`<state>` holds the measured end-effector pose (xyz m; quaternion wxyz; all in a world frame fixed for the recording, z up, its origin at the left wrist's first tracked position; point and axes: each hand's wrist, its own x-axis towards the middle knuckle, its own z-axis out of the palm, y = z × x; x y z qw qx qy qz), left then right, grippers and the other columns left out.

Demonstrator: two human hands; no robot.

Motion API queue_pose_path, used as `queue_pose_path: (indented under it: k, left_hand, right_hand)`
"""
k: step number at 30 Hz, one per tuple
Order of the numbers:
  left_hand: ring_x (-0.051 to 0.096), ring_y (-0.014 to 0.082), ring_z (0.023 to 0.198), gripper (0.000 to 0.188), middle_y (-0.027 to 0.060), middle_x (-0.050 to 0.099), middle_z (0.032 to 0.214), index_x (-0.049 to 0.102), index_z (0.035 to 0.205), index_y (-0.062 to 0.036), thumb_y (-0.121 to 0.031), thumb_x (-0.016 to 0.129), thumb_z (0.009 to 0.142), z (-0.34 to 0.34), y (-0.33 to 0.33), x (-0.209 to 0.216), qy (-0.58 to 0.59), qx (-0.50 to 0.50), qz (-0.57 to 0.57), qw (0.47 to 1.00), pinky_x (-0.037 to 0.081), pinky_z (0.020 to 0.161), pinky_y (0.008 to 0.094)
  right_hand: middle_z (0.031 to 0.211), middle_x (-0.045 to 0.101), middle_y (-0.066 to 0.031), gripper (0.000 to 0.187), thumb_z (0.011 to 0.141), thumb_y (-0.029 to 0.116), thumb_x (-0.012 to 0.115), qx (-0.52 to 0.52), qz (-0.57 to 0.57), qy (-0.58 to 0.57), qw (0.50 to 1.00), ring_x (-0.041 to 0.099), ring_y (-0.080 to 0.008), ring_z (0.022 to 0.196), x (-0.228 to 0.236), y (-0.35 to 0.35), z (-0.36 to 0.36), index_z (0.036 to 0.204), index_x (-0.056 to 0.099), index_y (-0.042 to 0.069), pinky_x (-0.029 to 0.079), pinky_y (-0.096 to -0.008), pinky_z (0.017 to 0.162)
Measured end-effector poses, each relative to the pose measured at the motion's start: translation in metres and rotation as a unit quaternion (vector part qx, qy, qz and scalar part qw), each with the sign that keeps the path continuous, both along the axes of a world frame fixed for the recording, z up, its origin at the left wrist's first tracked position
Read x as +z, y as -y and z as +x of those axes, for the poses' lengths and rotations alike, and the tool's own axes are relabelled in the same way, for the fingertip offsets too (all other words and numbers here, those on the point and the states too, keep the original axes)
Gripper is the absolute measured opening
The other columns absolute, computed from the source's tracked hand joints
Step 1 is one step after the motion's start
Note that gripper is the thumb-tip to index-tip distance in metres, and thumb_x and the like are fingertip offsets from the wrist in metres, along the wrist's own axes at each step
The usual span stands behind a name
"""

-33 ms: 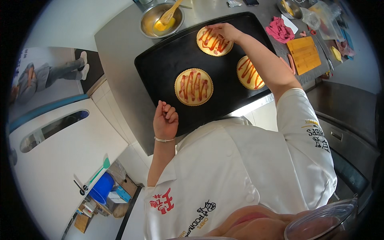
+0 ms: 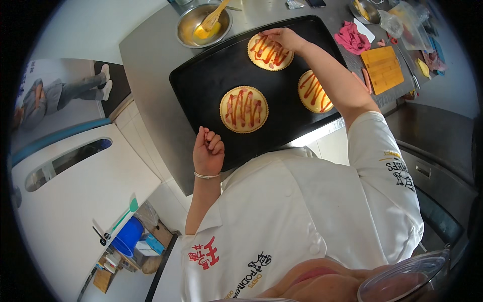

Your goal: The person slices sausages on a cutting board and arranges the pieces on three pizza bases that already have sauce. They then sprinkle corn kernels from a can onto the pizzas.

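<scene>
A large black baking tray [image 2: 196, 85] lies across the metal table. On it are three round, flat pale dough bases with crimped edges, each striped with red sauce. Bits of pink meat lie on the far base [image 2: 270, 59] and on the near left base [image 2: 244, 118]. My right hand [image 2: 283, 39] is over the far base's upper edge with its fingers pinched; what they hold is hidden. Below that forearm sits the right base [image 2: 313, 93], partly covered by it. My left hand [image 2: 208, 153] is curled closed at the tray's near left edge, its contents too small to make out.
A steel bowl [image 2: 187, 24] with yellow liquid and a brush [image 2: 214, 19] stands beyond the tray. At the right are a pink cloth [image 2: 351, 38], a wooden cutting board [image 2: 382, 69], sausages [image 2: 367, 80] and another steel bowl [image 2: 370, 12]. A white cabinet door [image 2: 80, 201] is at left.
</scene>
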<state>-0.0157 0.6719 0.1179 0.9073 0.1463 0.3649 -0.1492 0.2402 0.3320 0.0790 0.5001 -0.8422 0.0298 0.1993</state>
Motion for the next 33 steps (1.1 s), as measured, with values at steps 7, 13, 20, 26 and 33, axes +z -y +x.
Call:
queue_pose_path:
  k: [7,13,20,26,33]
  left_hand:
    - [0.035,0.0084,0.054,0.023,-0.0005,0.042,0.067,0.058,0.09,-0.0074,-0.023,0.052,0.106,0.001,0.0,-0.002,-0.003,0.011,-0.021,1.0,0.028,0.045,0.0218]
    - [0.035,0.0077,0.054,0.024,-0.0004,0.043,0.066,0.057,0.089,-0.0079,-0.024,0.051,0.106,0.003,0.003,-0.002,0.008,-0.009,-0.012,1.0,0.029,0.045,0.0219]
    - [0.037,0.0083,0.054,0.024,-0.0004,0.046,0.067,0.057,0.089,-0.0084,-0.025,0.053,0.106,0.005,0.003,0.0,-0.004,-0.006,0.009,1.0,0.029,0.045,0.0224]
    - [0.036,0.0085,0.054,0.022,-0.0003,0.046,0.068,0.057,0.09,-0.0084,-0.024,0.054,0.105,0.006,0.003,0.0,-0.011,-0.003,-0.001,1.0,0.029,0.045,0.0222]
    - [0.035,0.0086,0.054,0.022,-0.0011,0.044,0.068,0.057,0.09,-0.0087,-0.024,0.053,0.105,0.001,-0.003,-0.007,-0.004,0.006,0.002,1.0,0.028,0.045,0.022]
  right_hand:
    - [0.09,0.069,-0.0118,0.022,0.104,0.012,0.046,-0.205,0.329,-0.163,0.907,0.062,-0.0129,0.069,0.017,0.022,0.011,0.104,0.061,-0.004,0.056,-0.0249,0.064]
    - [0.109,0.072,-0.0166,0.025,0.105,0.005,0.041,-0.056,0.265,-0.24,0.932,0.061,-0.0058,0.068,0.015,0.005,-0.017,0.117,0.058,-0.009,0.051,-0.0171,0.063]
    - [0.099,0.074,-0.0122,0.03,0.095,0.02,0.068,0.063,-0.047,-0.063,0.995,0.069,-0.0182,0.078,-0.022,-0.014,-0.016,0.117,0.069,0.001,0.058,-0.0314,0.066]
    - [0.098,0.073,-0.0106,0.027,0.095,0.017,0.065,0.028,-0.047,0.166,0.985,0.07,-0.0199,0.087,-0.03,0.001,-0.008,0.116,0.07,0.001,0.056,-0.0331,0.081]
    - [0.13,0.057,-0.0266,0.031,0.097,-0.012,0.041,-0.244,0.426,-0.141,0.86,0.06,-0.0361,0.123,0.059,0.053,-0.004,0.128,0.047,-0.009,0.053,-0.0391,0.106]
